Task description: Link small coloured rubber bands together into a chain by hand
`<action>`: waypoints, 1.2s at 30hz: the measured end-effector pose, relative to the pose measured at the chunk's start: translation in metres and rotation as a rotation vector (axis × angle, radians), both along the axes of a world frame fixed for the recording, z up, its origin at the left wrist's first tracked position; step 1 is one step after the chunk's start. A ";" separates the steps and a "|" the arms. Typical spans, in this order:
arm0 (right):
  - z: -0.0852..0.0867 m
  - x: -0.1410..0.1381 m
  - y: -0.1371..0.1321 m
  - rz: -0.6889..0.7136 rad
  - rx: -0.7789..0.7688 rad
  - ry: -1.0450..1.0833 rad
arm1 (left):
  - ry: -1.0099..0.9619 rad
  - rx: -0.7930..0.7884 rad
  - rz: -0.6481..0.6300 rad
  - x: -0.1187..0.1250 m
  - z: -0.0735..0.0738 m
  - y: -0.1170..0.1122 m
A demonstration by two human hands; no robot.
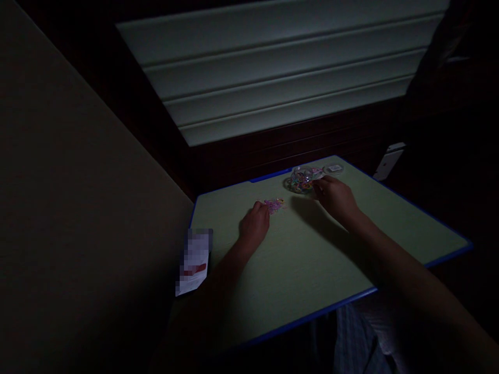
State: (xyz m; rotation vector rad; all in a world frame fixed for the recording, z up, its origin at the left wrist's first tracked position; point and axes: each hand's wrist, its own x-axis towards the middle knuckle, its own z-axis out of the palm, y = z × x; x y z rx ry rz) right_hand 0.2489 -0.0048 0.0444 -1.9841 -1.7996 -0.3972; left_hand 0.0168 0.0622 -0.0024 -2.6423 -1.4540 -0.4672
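Note:
The scene is dim. My left hand rests on the pale green table, fingers curled, its fingertips touching a small pile of pink and yellow loops. My right hand reaches to a clear round container full of small coloured loops at the far edge. Its fingers are pinched together at the container's rim; what they hold is too small to make out.
A clear round lid lies just right of the container. A white paper slip hangs at the table's left edge. A wall stands to the left, a blind-covered window behind. A white object sits beyond the far right edge.

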 end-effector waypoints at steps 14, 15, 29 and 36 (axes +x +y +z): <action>-0.015 -0.029 0.002 0.321 -0.278 -0.019 | 0.088 -0.018 0.037 0.000 0.001 -0.001; -0.015 -0.028 0.002 0.316 -0.275 -0.011 | 0.097 -0.026 0.044 0.001 0.001 0.000; -0.014 -0.026 0.004 0.298 -0.298 0.017 | 0.033 -0.038 0.033 -0.001 0.001 0.001; -0.014 -0.026 0.003 0.290 -0.303 0.019 | 0.072 -0.026 0.035 -0.001 -0.001 0.004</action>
